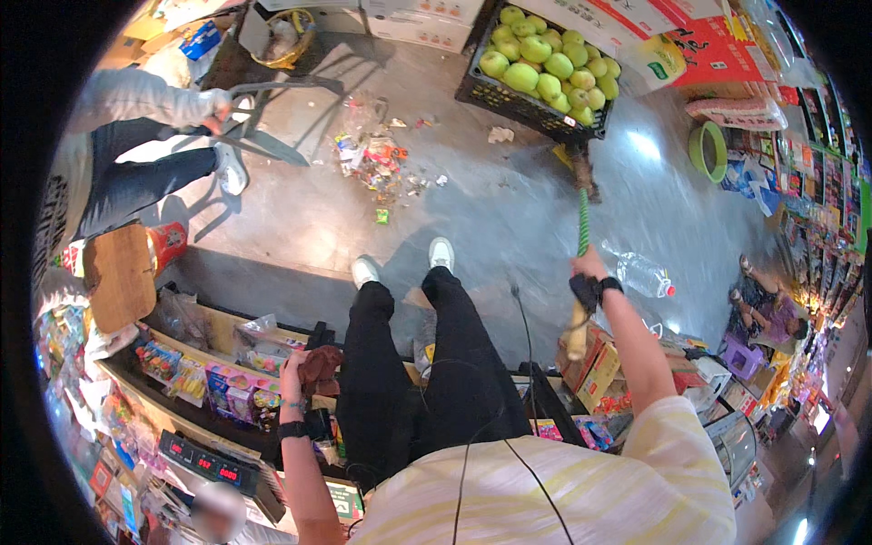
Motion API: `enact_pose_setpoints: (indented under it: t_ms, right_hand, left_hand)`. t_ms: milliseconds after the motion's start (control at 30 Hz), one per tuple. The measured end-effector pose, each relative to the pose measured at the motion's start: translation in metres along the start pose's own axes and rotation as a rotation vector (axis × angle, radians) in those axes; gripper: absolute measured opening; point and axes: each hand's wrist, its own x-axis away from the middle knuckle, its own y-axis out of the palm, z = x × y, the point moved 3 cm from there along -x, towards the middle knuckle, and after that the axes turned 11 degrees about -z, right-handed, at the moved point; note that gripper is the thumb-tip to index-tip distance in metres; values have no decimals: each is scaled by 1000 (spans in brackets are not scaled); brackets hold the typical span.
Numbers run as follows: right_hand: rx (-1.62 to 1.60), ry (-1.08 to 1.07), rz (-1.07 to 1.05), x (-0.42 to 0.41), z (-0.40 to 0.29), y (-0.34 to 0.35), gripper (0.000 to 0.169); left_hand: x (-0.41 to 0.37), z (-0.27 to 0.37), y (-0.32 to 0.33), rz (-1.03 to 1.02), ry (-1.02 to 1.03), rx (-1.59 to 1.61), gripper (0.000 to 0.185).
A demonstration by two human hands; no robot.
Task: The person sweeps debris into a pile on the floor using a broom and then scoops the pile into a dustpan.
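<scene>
My right hand [591,267] is closed round the handle of a broom [584,218], gripping it just below a green spiral-wrapped part. The broom's dark head touches the floor beside a black plastic crate [531,122] of green apples [536,49]. My left hand [294,371] holds a bunched dark-red cloth [321,362] above the shelf edge. A heap of litter [371,160], with wrappers and small scraps, lies on the floor in front of my feet. A crumpled paper piece [501,134] lies between that heap and the crate.
At the left a person [150,109] holds a metal chair or stool frame [272,146]. Shelves of packaged goods [231,388] run behind my legs. A large clear bottle [644,274] lies at the right, near cardboard boxes [599,368]. Another person [776,313] sits farther right.
</scene>
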Motion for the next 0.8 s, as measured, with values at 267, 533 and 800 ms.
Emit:
enact_pose_setpoints:
  t_ms: [267, 533, 800]
  right_hand:
    - [-54, 8, -279, 101, -139, 77, 22]
    - [64, -108, -501, 133, -292, 204, 23]
    - [-294, -258, -612, 171, -355, 255, 31]
  left_hand:
    - [-33, 66, 1, -184, 153, 46, 24]
    - [-103, 195, -47, -75, 460, -288, 18]
    - [-230, 274, 5, -227, 404, -970, 76]
